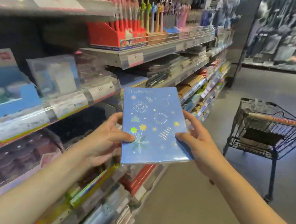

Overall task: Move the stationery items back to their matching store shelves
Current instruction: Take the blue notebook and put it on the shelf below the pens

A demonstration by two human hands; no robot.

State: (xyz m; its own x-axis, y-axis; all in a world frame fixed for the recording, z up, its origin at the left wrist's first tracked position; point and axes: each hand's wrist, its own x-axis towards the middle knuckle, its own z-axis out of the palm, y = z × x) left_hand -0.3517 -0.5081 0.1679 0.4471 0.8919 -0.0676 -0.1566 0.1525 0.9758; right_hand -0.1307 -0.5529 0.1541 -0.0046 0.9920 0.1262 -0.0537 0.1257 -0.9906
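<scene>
A blue notebook (153,125) with gold firework and star prints is held flat in front of me, at the middle of the view. My left hand (106,138) grips its left edge, thumb on the cover. On the opposite edge my right hand (198,143) holds it, with the thumb on the cover and the fingers along the side. The notebook hovers in the aisle just right of the store shelves (96,95), level with a middle shelf. The whole picture is blurred.
Shelves run along the left: pens in red display boxes (128,26) on top, boxed sets (54,75) below, stacked notebooks (189,91) farther on. A black wire shopping cart (265,131) stands on the grey floor at right. A dark display wall (293,33) closes the far end.
</scene>
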